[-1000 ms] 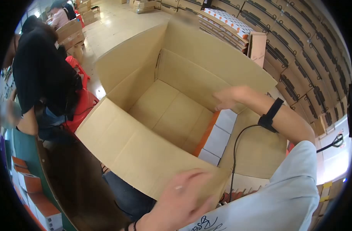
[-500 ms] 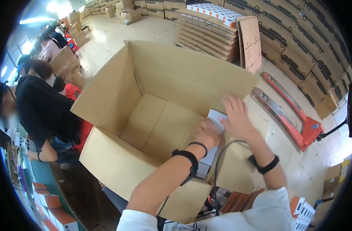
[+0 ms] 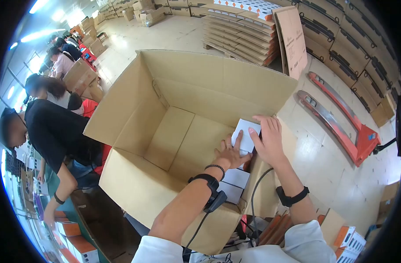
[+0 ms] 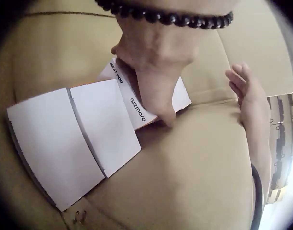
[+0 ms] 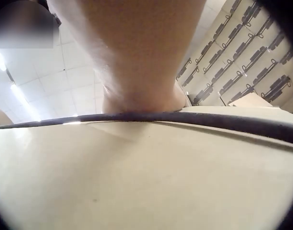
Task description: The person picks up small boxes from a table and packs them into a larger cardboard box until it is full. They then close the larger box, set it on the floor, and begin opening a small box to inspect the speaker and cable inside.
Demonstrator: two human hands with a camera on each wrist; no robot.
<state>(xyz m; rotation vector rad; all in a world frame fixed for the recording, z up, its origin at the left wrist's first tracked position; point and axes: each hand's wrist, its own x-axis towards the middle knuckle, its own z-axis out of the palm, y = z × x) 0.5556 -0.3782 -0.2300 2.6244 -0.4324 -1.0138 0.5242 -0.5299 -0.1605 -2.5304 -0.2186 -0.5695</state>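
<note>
Inside a large open cardboard carton (image 3: 121, 158), small white boxes (image 3: 230, 186) stand in a row along the right wall. My left hand (image 3: 229, 155) reaches down into the row, its fingers spread over the boxes. In the left wrist view it grips a white box (image 4: 139, 114) printed "Gizmore" and "BEAT POD", with the thumb over the near edge and the other fingers hidden. This box sits askew against its neighbours. My right hand (image 3: 269, 138) lies at the carton's right wall, fingers extended, its thumb overlapping the far white box (image 3: 243, 130) in the head view.
A cable (image 3: 253, 199) runs from my wrist along the carton's right flap. A red pallet jack (image 3: 340, 118) stands on the floor to the right. Flattened cartons (image 3: 240, 37) are stacked beyond. At left, a person (image 3: 62, 131) leans over a green table holding orange-and-white boxes (image 3: 80, 247).
My left hand has gone from outside the front flap down into the row of boxes. The right hand has moved from inside the carton to its right wall. The row now shows a gap.
</note>
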